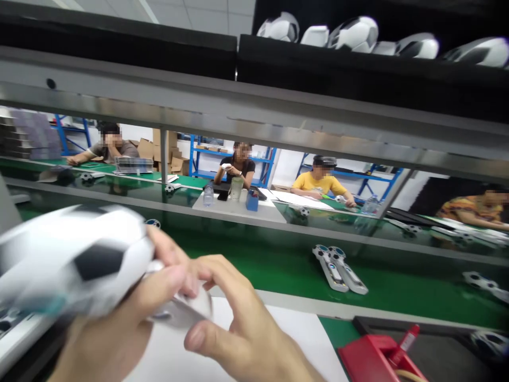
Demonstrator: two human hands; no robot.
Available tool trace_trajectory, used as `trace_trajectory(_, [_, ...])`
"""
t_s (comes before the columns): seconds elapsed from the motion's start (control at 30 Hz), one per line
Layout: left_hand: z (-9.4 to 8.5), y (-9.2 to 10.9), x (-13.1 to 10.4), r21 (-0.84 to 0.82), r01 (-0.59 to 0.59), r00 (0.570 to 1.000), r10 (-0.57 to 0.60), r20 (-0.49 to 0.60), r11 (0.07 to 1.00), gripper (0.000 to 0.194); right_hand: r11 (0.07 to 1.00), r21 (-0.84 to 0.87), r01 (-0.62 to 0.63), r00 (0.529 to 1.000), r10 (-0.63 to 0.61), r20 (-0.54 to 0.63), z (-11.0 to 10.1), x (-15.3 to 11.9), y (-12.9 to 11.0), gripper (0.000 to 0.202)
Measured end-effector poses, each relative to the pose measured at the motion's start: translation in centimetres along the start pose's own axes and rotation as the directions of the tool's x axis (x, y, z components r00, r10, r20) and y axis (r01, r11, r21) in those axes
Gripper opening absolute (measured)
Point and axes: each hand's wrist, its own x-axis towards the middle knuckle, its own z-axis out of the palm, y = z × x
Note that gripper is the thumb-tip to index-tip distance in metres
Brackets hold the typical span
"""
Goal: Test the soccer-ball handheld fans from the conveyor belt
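Held up close at the left is a white handheld device with a black-and-white soccer-ball head (105, 254), blurred by motion. My left hand (139, 307) is wrapped around its white handle (178, 307), just below the ball head. At the handle's free end, my right hand (246, 318) has its thumb on the near side and its fingers on the far side. Between the two hands only part of the handle shows. Beneath them lies a white sheet (294, 323) on the bench.
A green conveyor belt (254, 254) runs across, carrying two similar open devices (338, 270). A red box (369, 361) with a red marker (405, 345) stands front right beside a black tray (433, 345). Overhead, a shelf (358, 74) holds several ball-patterned parts. Several co-workers sit opposite.
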Motion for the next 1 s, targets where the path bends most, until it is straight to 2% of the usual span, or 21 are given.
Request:
trace_trajectory(0.07, [1.2,-0.3,0.7,0.025,0.031,0.999,-0.032,0.030,0.999,0.020,0.999,0.018,-0.033,0.999,0.033,-0.023,1.1,-0.1,0.8,0.041])
trace_trajectory(0.13, [1.6,-0.8,1.5,0.057,0.048,0.999,-0.049,0.016,0.997,0.019,0.998,0.013,-0.067,0.997,0.068,-0.040,1.8,0.0,1.8,0.031])
trace_trajectory(0.3, [1.7,-1.6,3.6,-0.114,0.145,0.986,-0.154,-0.072,0.983,0.019,0.992,-0.031,-0.125,0.992,0.126,0.002,2.1,0.2,3.4,0.018])
trace_trajectory(0.43, [1.6,-1.9,4.6,-0.119,0.179,0.977,-0.191,-0.098,0.977,0.017,0.982,-0.044,-0.184,0.982,0.186,0.040,2.1,0.3,3.9,0.012])
trace_trajectory(0.53, [1.6,-2.3,4.9,-0.137,0.195,0.972,-0.210,-0.108,0.971,0.017,0.975,-0.052,-0.218,0.974,0.220,0.048,2.3,0.4,4.2,0.015])
trace_trajectory(0.63, [1.7,-2.9,4.8,-0.109,0.231,0.964,-0.242,-0.110,0.967,0.019,0.967,-0.036,-0.252,0.968,0.252,0.007,2.8,0.4,4.6,0.025])
trace_trajectory(0.8, [1.9,-3.8,4.6,-0.043,0.174,0.972,-0.178,-0.152,0.984,0.025,0.967,-0.140,-0.211,0.975,0.197,-0.106,3.5,0.3,5.3,0.020])
trace_trajectory(0.9, [1.7,-3.9,4.8,-0.034,0.126,0.979,-0.130,-0.160,0.991,0.024,0.974,-0.141,-0.179,0.983,0.171,-0.069,3.3,0.7,5.3,0.020])
trace_trajectory(1.0, [1.4,-3.7,5.4,-0.086,0.176,0.971,-0.187,-0.147,0.981,0.020,0.978,0.023,-0.209,0.977,0.208,0.037,2.7,1.4,5.2,0.029])
